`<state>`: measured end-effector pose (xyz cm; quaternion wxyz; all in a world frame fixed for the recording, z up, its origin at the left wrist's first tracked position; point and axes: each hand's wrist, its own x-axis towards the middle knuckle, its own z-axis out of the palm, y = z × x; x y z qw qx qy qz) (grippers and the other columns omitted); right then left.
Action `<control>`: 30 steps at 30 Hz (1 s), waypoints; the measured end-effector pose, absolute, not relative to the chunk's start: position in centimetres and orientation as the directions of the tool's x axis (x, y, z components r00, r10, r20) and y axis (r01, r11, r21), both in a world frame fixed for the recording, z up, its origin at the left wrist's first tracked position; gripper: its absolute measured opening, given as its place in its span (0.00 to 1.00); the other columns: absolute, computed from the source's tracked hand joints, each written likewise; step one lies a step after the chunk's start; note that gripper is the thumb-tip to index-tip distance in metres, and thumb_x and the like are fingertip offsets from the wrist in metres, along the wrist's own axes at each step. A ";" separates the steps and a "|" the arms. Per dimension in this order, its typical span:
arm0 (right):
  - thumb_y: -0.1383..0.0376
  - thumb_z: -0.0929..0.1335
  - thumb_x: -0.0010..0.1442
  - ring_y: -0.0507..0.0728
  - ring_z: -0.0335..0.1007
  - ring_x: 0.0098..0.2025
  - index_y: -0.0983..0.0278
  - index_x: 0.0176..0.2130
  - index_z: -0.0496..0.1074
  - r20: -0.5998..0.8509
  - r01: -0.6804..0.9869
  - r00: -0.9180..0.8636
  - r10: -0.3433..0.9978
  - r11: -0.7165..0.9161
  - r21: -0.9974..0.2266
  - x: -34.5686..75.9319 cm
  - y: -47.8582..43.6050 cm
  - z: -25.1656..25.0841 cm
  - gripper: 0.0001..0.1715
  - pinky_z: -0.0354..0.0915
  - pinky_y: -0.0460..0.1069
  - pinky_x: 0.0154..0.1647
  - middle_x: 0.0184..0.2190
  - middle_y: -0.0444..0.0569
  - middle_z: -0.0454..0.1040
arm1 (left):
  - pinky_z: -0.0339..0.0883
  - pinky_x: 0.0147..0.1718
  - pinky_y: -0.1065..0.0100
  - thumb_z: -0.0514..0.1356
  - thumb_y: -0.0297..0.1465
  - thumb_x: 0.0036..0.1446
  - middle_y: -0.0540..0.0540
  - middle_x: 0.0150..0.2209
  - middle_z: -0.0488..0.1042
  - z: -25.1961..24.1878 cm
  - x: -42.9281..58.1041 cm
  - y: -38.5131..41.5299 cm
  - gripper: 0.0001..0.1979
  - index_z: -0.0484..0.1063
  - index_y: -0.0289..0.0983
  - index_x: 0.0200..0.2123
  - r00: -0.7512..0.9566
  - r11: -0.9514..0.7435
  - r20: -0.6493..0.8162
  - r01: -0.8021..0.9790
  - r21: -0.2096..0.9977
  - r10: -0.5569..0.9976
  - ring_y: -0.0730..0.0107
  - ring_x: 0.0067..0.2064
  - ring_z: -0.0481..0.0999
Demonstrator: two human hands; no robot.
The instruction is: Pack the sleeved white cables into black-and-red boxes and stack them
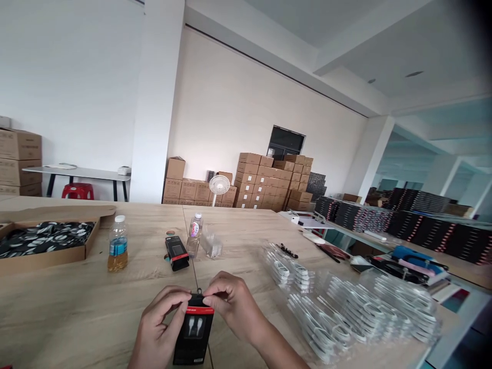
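A black and red cable box (pixel 194 341) with white connectors pictured on its front is upright at the near edge of the table. My left hand (pixel 163 323) pinches the upper left corner of the box. At the upper right corner, my right hand (pixel 230 302) pinches it between thumb and forefinger. A small hanging loop sticks up from the box top between my hands. To the right, several clear bags of white cables (pixel 346 307) lie in rows. Another black and red box (pixel 177 252) lies farther back on the table.
A bottle of amber liquid (pixel 117 243) and a second bottle (pixel 195 234) stand behind my hands. Small clear bags (pixel 212 243) lie beside the second bottle. An open carton (pixel 82 251) of black patterned items is at left. Stacked cartons (pixel 265 179) and a white fan (pixel 219 185) stand beyond.
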<state>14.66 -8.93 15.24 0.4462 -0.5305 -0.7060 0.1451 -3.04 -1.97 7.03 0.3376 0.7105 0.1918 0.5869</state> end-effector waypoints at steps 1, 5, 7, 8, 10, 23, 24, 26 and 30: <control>0.68 0.73 0.57 0.52 0.70 0.31 0.63 0.30 0.79 0.477 0.623 -0.045 0.878 0.398 -0.673 14.7 -8.9 15.3 0.03 0.63 0.46 0.32 0.28 0.45 0.73 | 0.74 0.42 0.68 0.59 0.32 0.61 0.44 0.41 0.77 7.0 -3.0 -2.0 0.09 0.79 0.42 0.42 0.234 -0.695 0.702 -0.125 0.708 0.673 0.64 0.44 0.78; 0.63 0.72 0.59 0.52 0.71 0.33 0.62 0.32 0.79 0.490 0.621 -0.086 0.868 0.431 -0.655 14.9 -9.2 15.1 0.06 0.65 0.46 0.34 0.30 0.47 0.73 | 0.74 0.43 0.66 0.58 0.33 0.62 0.42 0.43 0.77 6.8 -2.8 -2.2 0.09 0.79 0.41 0.39 0.220 -0.692 0.694 -0.097 0.715 0.686 0.62 0.45 0.78; 0.62 0.70 0.61 0.54 0.72 0.38 0.61 0.36 0.79 0.488 0.613 -0.130 0.863 0.457 -0.645 15.4 -9.7 14.9 0.07 0.67 0.48 0.39 0.36 0.49 0.74 | 0.74 0.45 0.64 0.56 0.34 0.62 0.41 0.46 0.77 6.6 -2.8 -2.1 0.10 0.79 0.41 0.37 0.219 -0.697 0.698 -0.094 0.711 0.682 0.60 0.48 0.78; 0.62 0.69 0.62 0.54 0.73 0.42 0.60 0.39 0.79 0.485 0.605 -0.152 0.861 0.469 -0.643 15.6 -9.9 14.7 0.07 0.68 0.49 0.44 0.40 0.50 0.74 | 0.74 0.46 0.63 0.56 0.34 0.62 0.41 0.47 0.77 6.5 -2.8 -2.1 0.11 0.79 0.41 0.36 0.223 -0.697 0.699 -0.101 0.710 0.680 0.60 0.49 0.77; 0.63 0.68 0.64 0.56 0.72 0.49 0.58 0.45 0.77 0.481 0.585 -0.176 0.859 0.484 -0.651 16.1 -10.4 14.2 0.10 0.66 0.52 0.52 0.47 0.52 0.74 | 0.74 0.47 0.62 0.56 0.33 0.62 0.41 0.49 0.76 6.3 -2.8 -1.9 0.10 0.79 0.41 0.37 0.237 -0.686 0.693 -0.125 0.717 0.681 0.59 0.51 0.77; 0.43 0.69 0.55 0.62 0.76 0.38 0.64 0.46 0.75 0.284 0.151 0.403 0.870 0.242 -0.958 16.4 -5.3 5.3 0.31 0.74 0.53 0.34 0.39 0.54 0.79 | 0.59 0.62 0.49 0.58 0.23 0.45 0.36 0.66 0.58 -0.2 1.8 -1.5 0.44 0.54 0.37 0.67 0.378 -0.695 0.588 0.470 0.544 0.715 0.47 0.66 0.59; 0.43 0.69 0.56 0.62 0.76 0.40 0.63 0.48 0.75 0.283 0.196 0.410 0.867 0.219 -0.956 17.0 -5.3 4.3 0.31 0.74 0.54 0.35 0.41 0.55 0.79 | 0.58 0.63 0.50 0.56 0.21 0.44 0.37 0.65 0.60 -0.6 1.8 -1.3 0.43 0.55 0.37 0.67 0.380 -0.684 0.576 0.507 0.525 0.724 0.49 0.66 0.60; 0.46 0.68 0.57 0.64 0.75 0.46 0.62 0.49 0.75 0.358 0.396 0.440 0.824 0.180 -0.900 18.5 -5.5 2.2 0.29 0.73 0.58 0.45 0.46 0.56 0.77 | 0.56 0.64 0.52 0.54 0.19 0.42 0.37 0.65 0.60 -0.9 1.6 -0.9 0.44 0.56 0.37 0.66 0.368 -0.649 0.548 0.567 0.508 0.751 0.51 0.66 0.59; 0.54 0.65 0.57 0.65 0.73 0.51 0.63 0.43 0.78 0.440 0.683 0.429 0.789 0.035 -0.729 21.8 -5.8 -0.4 0.20 0.66 0.61 0.59 0.46 0.58 0.77 | 0.51 0.66 0.54 0.55 0.20 0.42 0.37 0.67 0.57 0.3 0.8 -0.5 0.42 0.58 0.35 0.65 0.381 -0.596 0.471 0.628 0.500 0.796 0.51 0.67 0.55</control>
